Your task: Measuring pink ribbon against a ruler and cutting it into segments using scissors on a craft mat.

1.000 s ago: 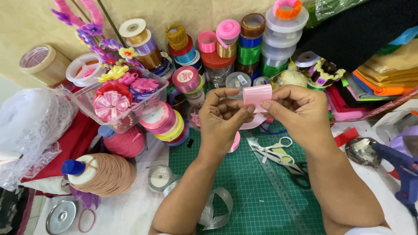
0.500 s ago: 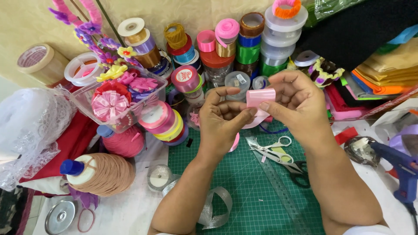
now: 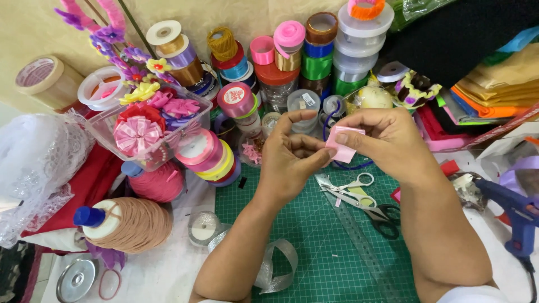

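Note:
Both my hands are raised above a green cutting mat (image 3: pixel 314 235). Between them is a small folded piece of pink ribbon (image 3: pixel 342 143). My right hand (image 3: pixel 387 140) pinches its right side with thumb and fingers. My left hand (image 3: pixel 292 157) holds its left edge, index finger lifted. Scissors (image 3: pixel 365 202) and a clear ruler (image 3: pixel 365 247) lie on the mat just below the hands.
Stacked ribbon spools (image 3: pixel 314 56) line the back. A clear tub of ribbon flowers (image 3: pixel 146 129) sits at left, with pink and yellow ribbon rolls (image 3: pixel 208 154) and a tan thread cone (image 3: pixel 132 224). A blue glue gun (image 3: pixel 519 213) lies at right. Silver ribbon (image 3: pixel 275 264) curls on the mat.
The pink ribbon piece has gone from a flat strip held level to a folded, tilted shape. Both hands have shifted slightly lower and to the right.

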